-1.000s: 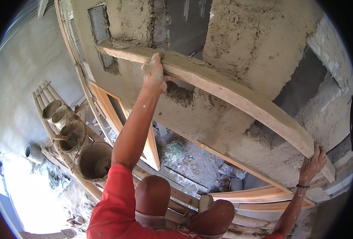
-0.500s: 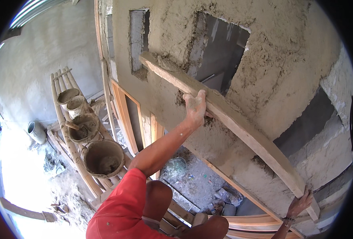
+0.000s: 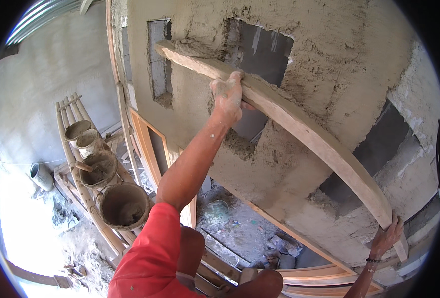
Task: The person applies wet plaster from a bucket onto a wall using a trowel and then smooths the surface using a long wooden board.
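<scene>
A long wooden screed board (image 3: 307,130) lies slantwise against a wall of wet grey-brown plaster (image 3: 344,64). My left hand (image 3: 228,97) is closed around the board toward its upper left end, with the thumb over the top edge and plaster smeared on the skin. Farther down, my right hand (image 3: 386,238) grips the lower right end, and a dark band circles that wrist. Loose mortar (image 3: 197,50) sits along the board's upper edge near the left end. The board crosses in front of the middle wall opening (image 3: 264,49).
Several mortar-caked buckets, the nearest one (image 3: 124,206) with mortar inside, stand on a pole scaffold (image 3: 98,221) at my left. A narrow opening (image 3: 159,59) and a lower right opening (image 3: 384,141) cut the wall. Wooden frames (image 3: 148,144) stand below. Rubble (image 3: 284,246) lies on the floor.
The board has slid up the wall with both hands still on it. More of the middle opening now shows beneath it. The view has also shifted slightly.
</scene>
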Tool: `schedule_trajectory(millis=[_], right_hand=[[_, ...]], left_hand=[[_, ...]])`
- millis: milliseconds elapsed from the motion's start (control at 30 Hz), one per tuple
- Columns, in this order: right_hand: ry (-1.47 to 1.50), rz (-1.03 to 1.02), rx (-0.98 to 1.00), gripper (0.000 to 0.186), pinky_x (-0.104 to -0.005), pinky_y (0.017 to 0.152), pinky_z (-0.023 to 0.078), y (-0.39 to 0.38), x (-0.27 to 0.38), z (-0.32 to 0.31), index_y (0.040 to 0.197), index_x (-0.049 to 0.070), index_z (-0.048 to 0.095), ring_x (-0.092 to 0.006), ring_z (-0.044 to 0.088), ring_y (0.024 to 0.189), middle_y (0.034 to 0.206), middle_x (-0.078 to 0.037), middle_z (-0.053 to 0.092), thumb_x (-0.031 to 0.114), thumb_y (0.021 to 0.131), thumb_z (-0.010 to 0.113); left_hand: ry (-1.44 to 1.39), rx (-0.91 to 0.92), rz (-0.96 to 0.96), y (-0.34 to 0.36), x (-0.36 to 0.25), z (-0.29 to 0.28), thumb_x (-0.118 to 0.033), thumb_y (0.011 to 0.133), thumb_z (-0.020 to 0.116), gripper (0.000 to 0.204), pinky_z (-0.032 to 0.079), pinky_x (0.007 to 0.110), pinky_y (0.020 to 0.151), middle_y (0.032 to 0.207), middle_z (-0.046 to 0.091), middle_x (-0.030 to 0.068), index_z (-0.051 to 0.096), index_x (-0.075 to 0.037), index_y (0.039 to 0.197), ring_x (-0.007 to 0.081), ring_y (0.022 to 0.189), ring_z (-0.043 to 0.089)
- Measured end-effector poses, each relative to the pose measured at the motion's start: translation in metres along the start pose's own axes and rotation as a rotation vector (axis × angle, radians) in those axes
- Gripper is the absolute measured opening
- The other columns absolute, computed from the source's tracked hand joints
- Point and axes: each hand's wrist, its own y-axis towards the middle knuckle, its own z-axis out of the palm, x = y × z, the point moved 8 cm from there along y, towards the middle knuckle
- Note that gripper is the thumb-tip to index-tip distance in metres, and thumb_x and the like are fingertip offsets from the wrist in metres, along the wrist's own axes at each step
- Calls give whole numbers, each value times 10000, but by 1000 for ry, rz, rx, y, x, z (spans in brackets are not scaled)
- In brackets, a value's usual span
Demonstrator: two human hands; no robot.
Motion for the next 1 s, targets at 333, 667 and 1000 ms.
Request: schedule_trajectory(millis=[333,667,1000], right_hand=[[31,21,9,643,-479,916,403,47,0,-17,1281,95,536,-383,505,1090,1203,-167,539,-57,676,695],[-55,33,32,626,-469,1021,348,13,-53,-8,1324,76,504,-385,460,1200,1290,-182,497,-23,728,671],[-41,75,-69,610,-483,978,372,40,-59,-12,1303,66,505,-385,463,1203,1290,-183,501,-32,721,661]], left_hand=[[39,91,53,31,-62,37,-253,891,606,533,607,384,409,970,544,270,310,152,1070,309,660,672],[74,12,-49,-20,-22,53,-208,959,497,340,608,360,439,1000,617,214,522,94,1114,281,745,692],[44,70,49,6,-58,77,-236,933,555,398,600,358,410,990,615,221,514,110,1124,291,709,686]])
